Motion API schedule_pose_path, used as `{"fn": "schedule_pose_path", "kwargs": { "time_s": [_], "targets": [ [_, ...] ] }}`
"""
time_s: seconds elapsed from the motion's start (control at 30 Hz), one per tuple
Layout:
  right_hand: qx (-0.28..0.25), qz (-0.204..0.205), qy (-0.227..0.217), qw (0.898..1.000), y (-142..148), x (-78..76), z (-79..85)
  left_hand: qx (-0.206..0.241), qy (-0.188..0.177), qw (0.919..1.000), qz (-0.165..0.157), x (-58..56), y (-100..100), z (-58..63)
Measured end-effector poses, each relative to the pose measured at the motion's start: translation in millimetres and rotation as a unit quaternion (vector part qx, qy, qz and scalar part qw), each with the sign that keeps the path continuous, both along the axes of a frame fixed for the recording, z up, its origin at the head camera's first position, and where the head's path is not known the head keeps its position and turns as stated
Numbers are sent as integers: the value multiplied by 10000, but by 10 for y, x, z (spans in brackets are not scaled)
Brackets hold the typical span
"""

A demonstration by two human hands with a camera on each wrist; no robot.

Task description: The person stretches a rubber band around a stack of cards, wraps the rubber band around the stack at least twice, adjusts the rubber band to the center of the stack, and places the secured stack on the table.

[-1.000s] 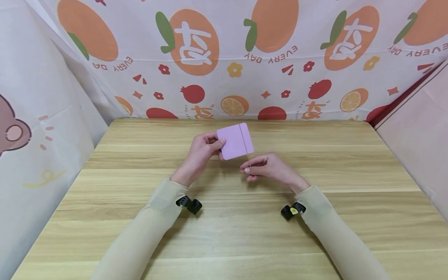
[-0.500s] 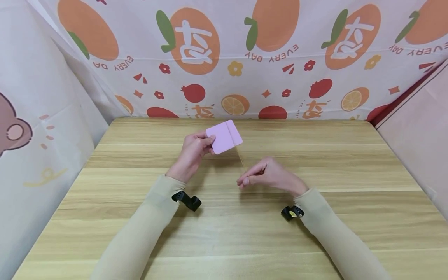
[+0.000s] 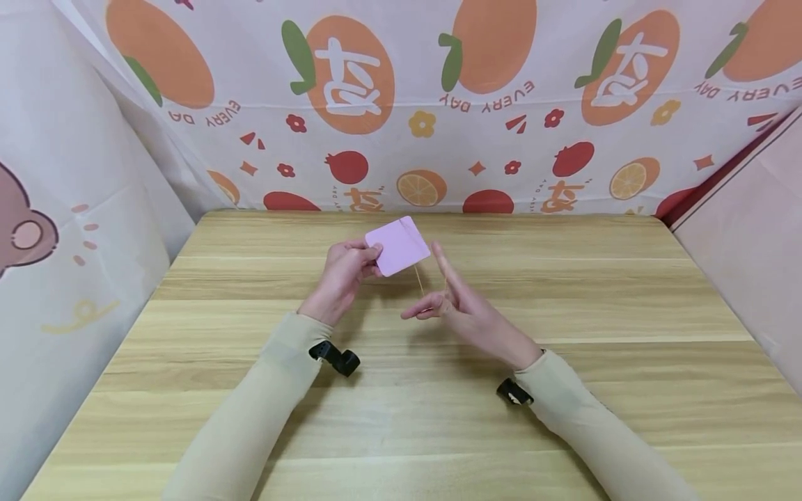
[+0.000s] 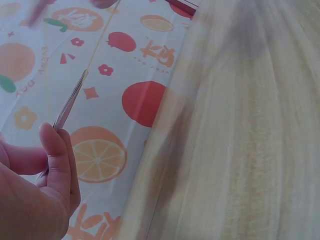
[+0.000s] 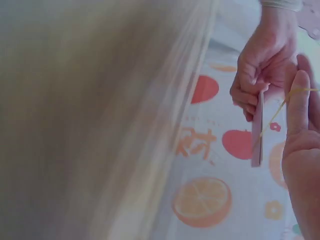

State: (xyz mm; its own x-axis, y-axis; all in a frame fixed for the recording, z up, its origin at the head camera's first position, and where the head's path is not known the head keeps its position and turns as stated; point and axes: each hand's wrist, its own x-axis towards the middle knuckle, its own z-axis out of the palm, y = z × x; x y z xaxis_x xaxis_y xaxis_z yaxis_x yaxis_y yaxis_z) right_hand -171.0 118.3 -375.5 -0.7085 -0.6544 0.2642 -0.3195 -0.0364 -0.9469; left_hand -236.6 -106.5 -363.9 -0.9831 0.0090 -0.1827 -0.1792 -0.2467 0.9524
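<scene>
Pinching hand: the left hand (image 3: 343, 275) holds one side of a pink square (image 3: 397, 247), thumb flat on its face and the other fingers behind it.
Pink square: tilted, held up over the far part of the wooden table (image 3: 401, 431), with rounded corners; the left wrist view shows it edge-on, and the edge looks layered.
Yellow band: a thin yellow band (image 3: 418, 280) runs straight from the square's lower edge to the right hand (image 3: 479, 320); in the right wrist view it passes across a finger of that hand.
Spread fingers: on the right hand, one finger points up, its tip just beside the square's right corner, while others reach leftward below it, well parted from the first; exactly which fingers carry the band is probably not something these angles can settle.
Sleeves: a beige left sleeve (image 3: 250, 403) and a beige right sleeve (image 3: 595, 424) cover both forearms.
Wrist gear: a black device sits on the left wrist (image 3: 335, 358), another on the right (image 3: 514, 392).
Cloth backdrop: a white cloth (image 3: 451, 139) printed with oranges, red fruit and small flowers hangs behind the table.
</scene>
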Motion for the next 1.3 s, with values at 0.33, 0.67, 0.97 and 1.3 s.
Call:
{"fn": "schedule_pose_path", "kwargs": {
  "time_s": [0.33,0.67,0.97,1.3],
  "targets": [
    [-133,-159,-434,9988,10,-32,-7,-906,681,9935,-105,63,96,14],
    [-491,-596,-711,9945,-8,-19,-29,-897,394,9952,-51,46,79,-5],
    [-647,-1105,-1976,9719,40,-76,-32,-1434,938,9852,-34,78,121,8],
    [-391,-1804,-1762,9669,61,-130,-35,-1697,1148,9788,19,89,125,12]
  ]
}}
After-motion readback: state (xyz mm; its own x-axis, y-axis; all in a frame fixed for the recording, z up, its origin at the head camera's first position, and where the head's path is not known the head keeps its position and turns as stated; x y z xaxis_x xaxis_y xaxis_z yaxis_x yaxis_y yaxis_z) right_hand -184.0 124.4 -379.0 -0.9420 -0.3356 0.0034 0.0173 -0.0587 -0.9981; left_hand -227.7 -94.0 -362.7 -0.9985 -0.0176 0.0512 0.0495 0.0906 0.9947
